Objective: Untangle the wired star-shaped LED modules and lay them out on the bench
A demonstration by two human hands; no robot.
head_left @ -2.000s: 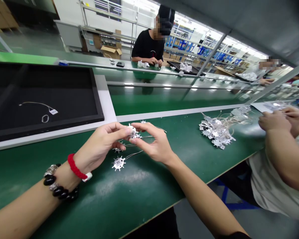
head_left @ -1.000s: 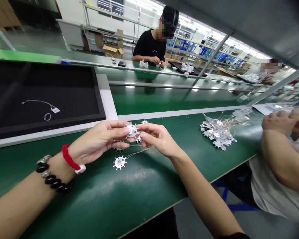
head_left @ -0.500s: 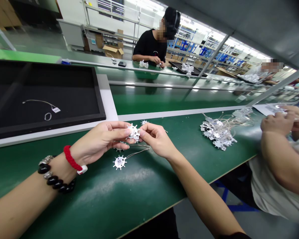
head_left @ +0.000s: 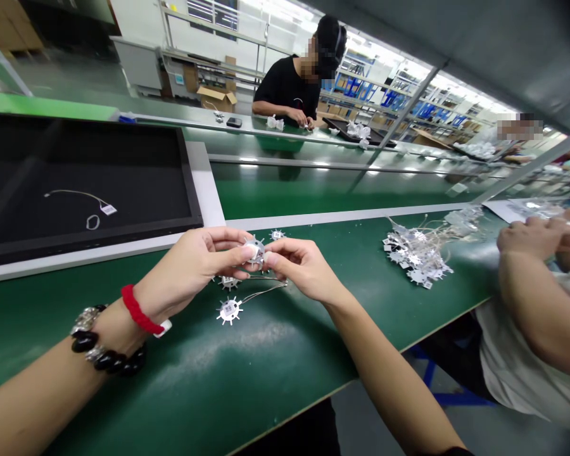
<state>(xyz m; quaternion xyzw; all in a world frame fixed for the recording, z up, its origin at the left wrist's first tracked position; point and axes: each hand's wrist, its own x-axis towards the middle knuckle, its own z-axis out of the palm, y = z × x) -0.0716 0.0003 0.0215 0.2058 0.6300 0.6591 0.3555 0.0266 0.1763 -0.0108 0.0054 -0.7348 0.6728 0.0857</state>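
Between thumb and fingers, my left hand [head_left: 209,256] pinches a small white gear-shaped plate [head_left: 255,249] with thin spokes around its rim. My right hand [head_left: 301,266] is closed at the plate's right edge, its thumb and fingertip gripping that side. Just below, on the green bench, lies a similar spoked disc [head_left: 228,310] with a printed square code and thin wires running right. Another disc [head_left: 228,282] is partly covered by my left fingers. One more spoked disc [head_left: 277,234] rests behind my right hand.
A pile of spoked discs with wires [head_left: 418,253] lies to the right, near a co-worker's hands [head_left: 534,237]. On the left, a black tray [head_left: 137,164] holds a wired tag [head_left: 107,209] and a small loop [head_left: 92,222]. Across the line another person [head_left: 289,88] works.
The plate in my hands has tilted slightly and looks greyer. My right fingers have shifted a little along its edge. Both hands stay in nearly the same place.
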